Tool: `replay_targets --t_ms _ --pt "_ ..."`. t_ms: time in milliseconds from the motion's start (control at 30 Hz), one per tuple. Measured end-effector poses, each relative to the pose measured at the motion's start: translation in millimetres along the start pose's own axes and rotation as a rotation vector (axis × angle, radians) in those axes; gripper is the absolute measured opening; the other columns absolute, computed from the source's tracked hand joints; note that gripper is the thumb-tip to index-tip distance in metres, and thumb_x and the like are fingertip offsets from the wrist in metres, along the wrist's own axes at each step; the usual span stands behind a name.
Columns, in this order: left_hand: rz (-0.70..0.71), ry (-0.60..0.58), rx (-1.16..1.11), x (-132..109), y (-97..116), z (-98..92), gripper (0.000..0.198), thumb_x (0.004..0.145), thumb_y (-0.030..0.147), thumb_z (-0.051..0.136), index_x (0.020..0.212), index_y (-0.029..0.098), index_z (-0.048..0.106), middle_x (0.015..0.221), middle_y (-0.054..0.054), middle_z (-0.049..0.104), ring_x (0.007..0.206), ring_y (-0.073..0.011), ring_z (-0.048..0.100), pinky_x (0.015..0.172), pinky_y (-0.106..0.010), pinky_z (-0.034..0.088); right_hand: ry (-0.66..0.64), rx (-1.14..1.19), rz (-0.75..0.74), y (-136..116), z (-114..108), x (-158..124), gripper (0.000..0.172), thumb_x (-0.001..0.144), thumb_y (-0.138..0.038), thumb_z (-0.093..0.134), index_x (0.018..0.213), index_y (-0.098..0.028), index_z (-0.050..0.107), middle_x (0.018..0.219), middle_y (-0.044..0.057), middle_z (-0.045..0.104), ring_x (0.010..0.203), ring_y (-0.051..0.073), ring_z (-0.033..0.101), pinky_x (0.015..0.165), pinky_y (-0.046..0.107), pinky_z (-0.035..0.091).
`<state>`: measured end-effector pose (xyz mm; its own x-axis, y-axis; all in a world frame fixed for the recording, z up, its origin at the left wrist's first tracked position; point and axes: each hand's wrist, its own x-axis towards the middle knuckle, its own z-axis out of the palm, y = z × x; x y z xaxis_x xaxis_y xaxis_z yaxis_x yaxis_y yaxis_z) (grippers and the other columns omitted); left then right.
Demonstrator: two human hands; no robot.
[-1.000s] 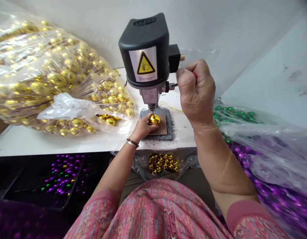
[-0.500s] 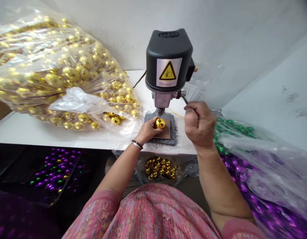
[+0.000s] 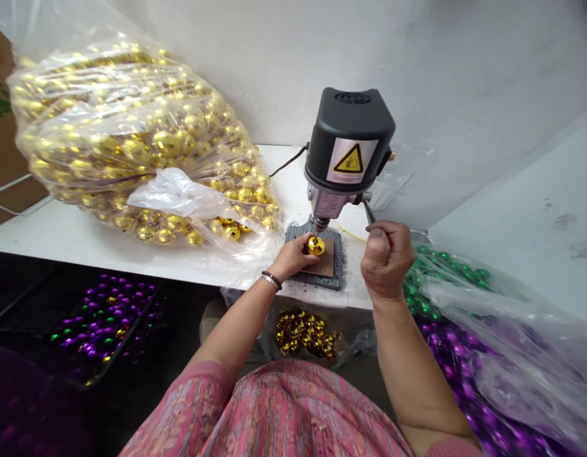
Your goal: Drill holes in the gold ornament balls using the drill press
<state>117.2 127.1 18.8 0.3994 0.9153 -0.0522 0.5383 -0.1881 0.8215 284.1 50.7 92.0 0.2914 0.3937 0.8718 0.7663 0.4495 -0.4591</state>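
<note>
White walls rise behind a white tabletop. A small black drill stands on it, and everything here can be found from that drill. Right under its tip sits a shiny gold ball, on a brown pad that lies on the drill's gray base. The left hand is the nearer hand. Its fingers curl around the ball from the left, so this grip is closed and has hold of the ball. The right hand is a fist just to the right of the drill. Its grip is shut around a thin dark tool with a bit of red by the thumb, and it does not touch the ball.

Left of the drill lies a big clear bag of gold balls. A heap of small gold balls sits below the drill, past the tabletop's edge. Green and purple beads pile up to the drill's right, and a black tray of beads sits low to its left.
</note>
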Motion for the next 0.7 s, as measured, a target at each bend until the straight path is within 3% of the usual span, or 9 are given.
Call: replay_targets --t_ms 267,400,500,600,700 --pt "0.017 -0.011 -0.020 0.4 -3.2 1.8 0.071 0.073 0.020 0.081 0.141 0.020 0.060 0.124 -0.006 0.074 0.109 -0.0229 0.069 0.097 -0.032 0.053 0.018 0.031 0.046 1.5 3.7 -10.3 0.018 0.089 -0.023 0.048 0.078 -0.018 0.061 0.069 -0.001 0.061 0.063 0.009 0.056 0.062 0.022 0.044" --pt "0.004 0.022 0.024 -2.5 1.3 3.0 0.072 0.072 0.021 0.080 0.141 0.019 0.058 0.126 -0.009 0.072 0.111 -0.0260 0.069 0.099 -0.036 0.054 0.069 0.042 0.155 -9.7 2.5 22.4 0.027 0.092 -0.033 0.045 0.076 -0.018 0.060 0.066 0.000 0.055 0.061 0.009 0.051 0.061 0.024 0.042" --pt "0.078 0.010 0.028 -16.1 -0.3 2.0 0.069 0.071 0.016 0.076 0.137 0.019 0.059 0.125 -0.008 0.071 0.111 -0.0255 0.068 0.100 -0.038 0.054 0.018 0.071 0.278 -17.4 -0.2 48.3 0.029 0.089 -0.039 0.046 0.073 -0.018 0.058 0.059 -0.002 0.048 0.057 0.010 0.045 0.062 0.027 0.043" --pt "0.258 -0.046 0.055 -41.0 -11.8 -8.5 0.071 0.066 0.008 0.072 0.135 0.017 0.060 0.136 -0.012 0.066 0.123 -0.0265 0.063 0.107 -0.039 0.051 -0.007 0.060 0.348 -19.2 -2.7 56.8 0.029 0.085 -0.042 0.048 0.072 -0.018 0.059 0.057 -0.002 0.045 0.057 0.011 0.046 0.066 0.031 0.044" --pt "0.304 -0.058 0.098 -61.4 -27.9 -36.2 0.063 0.071 0.005 0.062 0.132 0.018 0.062 0.139 -0.012 0.064 0.112 -0.0212 0.067 0.104 -0.037 0.053 0.007 0.060 0.358 -17.9 -2.5 53.2 0.029 0.082 -0.043 0.049 0.072 -0.019 0.059 0.057 -0.001 0.046 0.058 0.012 0.048 0.067 0.033 0.043"
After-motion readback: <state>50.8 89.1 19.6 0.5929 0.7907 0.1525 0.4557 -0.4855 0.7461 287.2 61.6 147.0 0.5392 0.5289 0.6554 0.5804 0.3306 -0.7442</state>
